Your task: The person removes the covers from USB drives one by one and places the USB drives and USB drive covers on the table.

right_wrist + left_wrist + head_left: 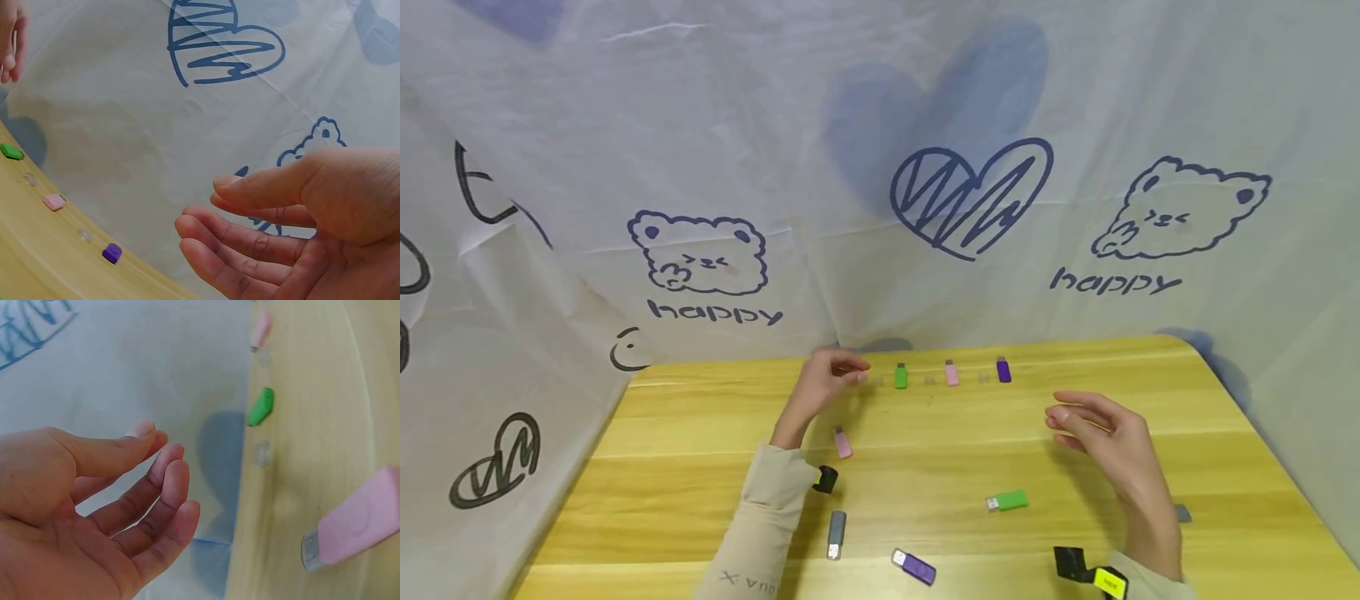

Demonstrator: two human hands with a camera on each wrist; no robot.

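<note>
A row of USB sticks stretches along the back of the table: a green one (901, 377), a pink one (952, 374) and a purple one (1003, 370). Small clear caps (929, 380) lie between them, and another clear cap (262, 453) is left of the green stick. My left hand (829, 385) hovers beside that cap, fingers loosely bent, thumb near the index finger; I see nothing held. To the right of the row, my right hand (1108, 433) hangs above the table with relaxed fingers and nothing in it, as the right wrist view shows.
Nearer me lie another pink USB stick (842, 442), a grey one (837, 534), a second purple one (914, 567) and a second green one (1007, 501). A grey piece (1183, 513) shows partly behind my right wrist. A printed white cloth (850, 275) hangs behind the wooden table (700, 500).
</note>
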